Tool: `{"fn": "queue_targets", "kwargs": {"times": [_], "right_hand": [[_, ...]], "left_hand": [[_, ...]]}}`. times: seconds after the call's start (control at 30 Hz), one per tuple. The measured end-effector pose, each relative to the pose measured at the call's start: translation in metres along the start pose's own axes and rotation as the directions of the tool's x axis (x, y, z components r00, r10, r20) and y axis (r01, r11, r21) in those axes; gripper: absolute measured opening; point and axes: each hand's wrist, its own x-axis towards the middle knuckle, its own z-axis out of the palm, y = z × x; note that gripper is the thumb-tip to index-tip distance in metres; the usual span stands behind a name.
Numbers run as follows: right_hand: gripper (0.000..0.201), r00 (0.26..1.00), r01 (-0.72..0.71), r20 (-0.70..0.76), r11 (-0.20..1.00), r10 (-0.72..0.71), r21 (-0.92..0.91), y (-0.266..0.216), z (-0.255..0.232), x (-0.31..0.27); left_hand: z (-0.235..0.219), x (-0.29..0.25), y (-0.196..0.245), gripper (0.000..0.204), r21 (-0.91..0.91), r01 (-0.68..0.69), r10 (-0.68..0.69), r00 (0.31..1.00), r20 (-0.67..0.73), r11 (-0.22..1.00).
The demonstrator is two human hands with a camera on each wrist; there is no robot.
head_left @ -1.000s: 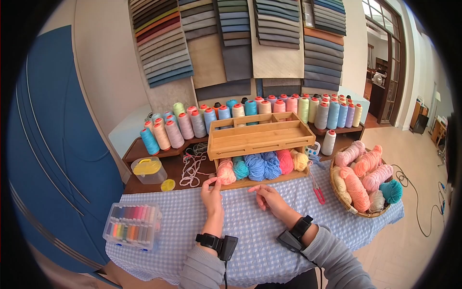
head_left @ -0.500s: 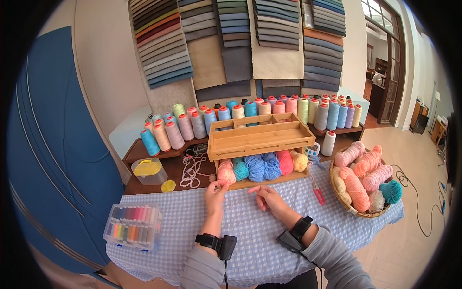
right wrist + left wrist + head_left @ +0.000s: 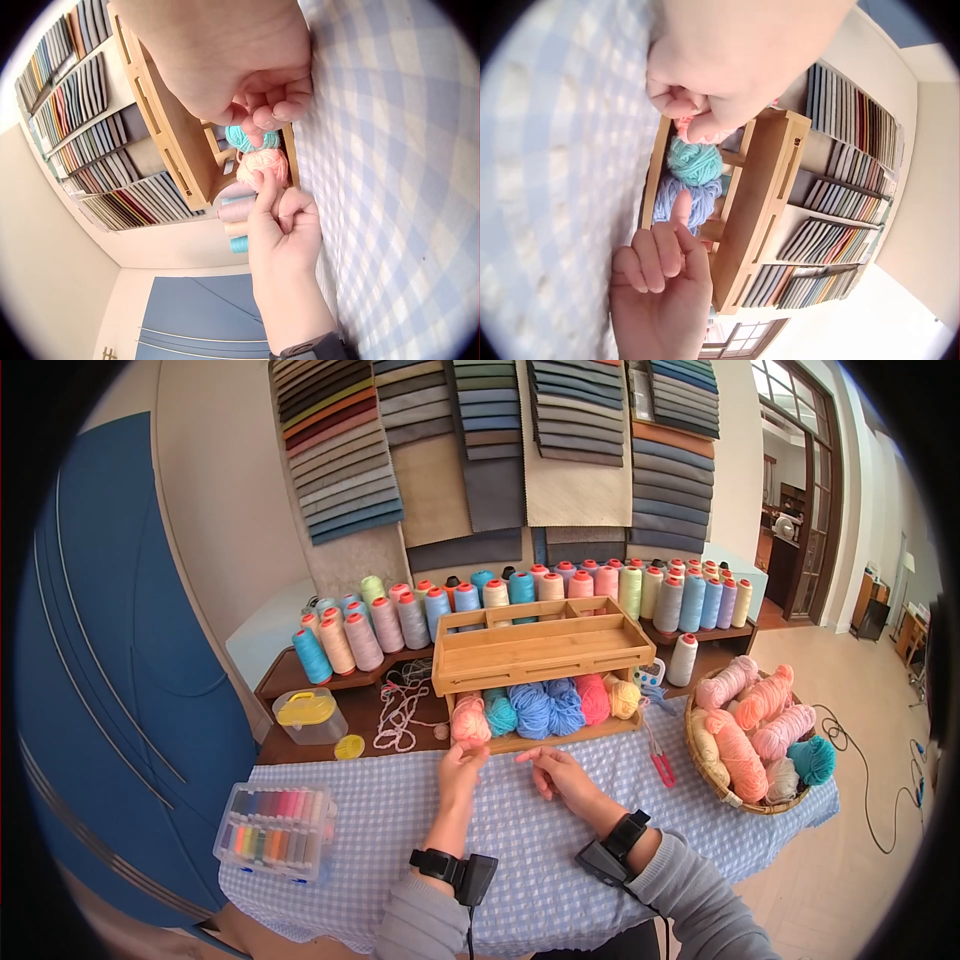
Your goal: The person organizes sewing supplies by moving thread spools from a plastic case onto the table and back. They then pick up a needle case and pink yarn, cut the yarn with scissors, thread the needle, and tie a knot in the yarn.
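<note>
My left hand (image 3: 461, 772) is at the front of the wooden organizer (image 3: 545, 650), right at a pink ball of yarn (image 3: 470, 718). In the right wrist view the index finger of that left hand (image 3: 289, 244) reaches to the pink ball, its other fingers bent. To the right, over the checked cloth (image 3: 360, 790), my right hand (image 3: 565, 775) points its index finger left, the other fingers loosely curled around nothing. Beside the pink ball sit a teal ball (image 3: 695, 161), blue yarn (image 3: 545, 705), a red-pink ball (image 3: 592, 700) and a yellow ball (image 3: 624, 698).
A basket (image 3: 708, 755) of yarn skeins stands at right, pink-handled scissors (image 3: 662, 768) left of it. At left lie a clear case (image 3: 275, 830) of colored spools, a yellow-lidded tub (image 3: 310, 712) and tangled cord (image 3: 398, 715). Thread cones (image 3: 365, 640) line the shelf behind.
My left hand has shifted a little right and toward me, from the left side of the pink ball to just in front of it. The right hand has stayed in place.
</note>
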Motion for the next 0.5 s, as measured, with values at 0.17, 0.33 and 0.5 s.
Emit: {"fn": "queue_targets", "kwargs": {"times": [0.17,0.33,0.5], "right_hand": [[0.025,1.0,0.012,0.0,1.0,-0.012,-0.001,0.001,-0.001,0.0],[0.026,1.0,0.016,-0.001,1.0,-0.016,-0.013,0.002,-0.001,0.001],[0.026,1.0,0.003,-0.013,1.0,-0.003,-0.018,-0.001,0.001,-0.001]], "left_hand": [[0.011,-0.016,0.007,0.024,-0.154,0.154,-0.115,0.966,0.231,0.976],[0.02,-0.022,0.01,0.03,-0.295,0.247,-0.096,0.89,0.446,0.923],[0.02,-0.021,0.016,0.049,-0.395,0.303,-0.079,0.867,0.492,0.867]]}}
